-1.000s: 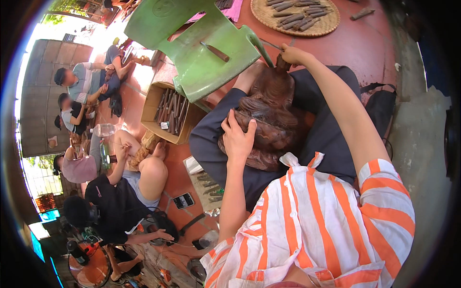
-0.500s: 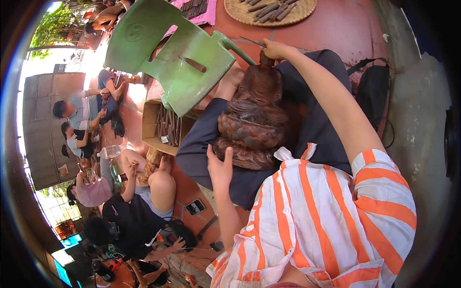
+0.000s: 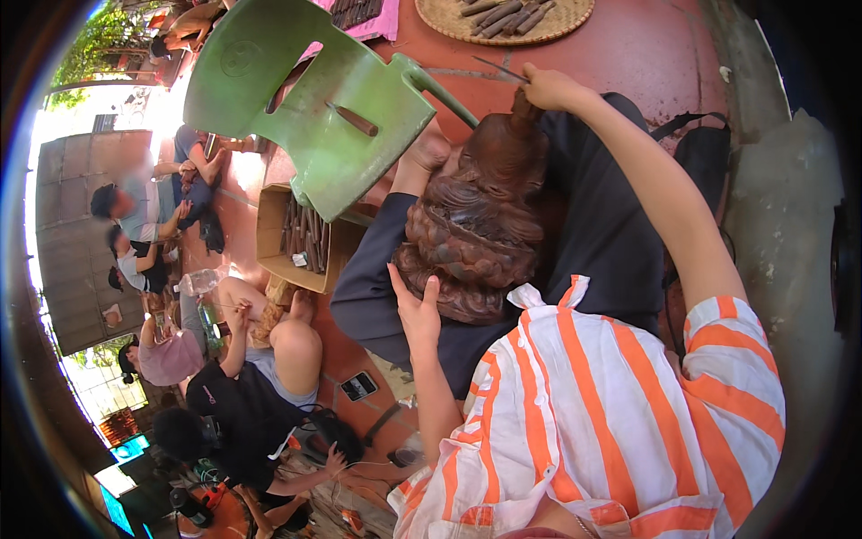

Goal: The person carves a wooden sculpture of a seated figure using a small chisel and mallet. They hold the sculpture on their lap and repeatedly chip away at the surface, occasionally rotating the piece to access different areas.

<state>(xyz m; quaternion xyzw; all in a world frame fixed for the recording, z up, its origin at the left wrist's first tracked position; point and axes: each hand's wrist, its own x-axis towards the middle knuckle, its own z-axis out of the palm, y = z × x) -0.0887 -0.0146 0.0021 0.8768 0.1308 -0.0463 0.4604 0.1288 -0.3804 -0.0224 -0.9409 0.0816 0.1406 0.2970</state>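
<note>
Nearest, the left hand (image 3: 418, 310) was held with thumb and fingers spread wide at the base of a dark-brown carved wooden figure (image 3: 476, 229), which was rested between dark-trousered legs (image 3: 597, 229). Farther out, a thin, dark-shafted tool (image 3: 501, 68) was gripped by the right hand (image 3: 548, 88), fingers closed, at the figure's narrow top. A braced base and a steadied wrist were judged advisable. Counted were one figure, one green plastic chair (image 3: 337, 166) bearing one wooden-handled tool (image 3: 357, 121), and one brown cardboard box (image 3: 272, 211) of uncountably crowded tools.
</note>
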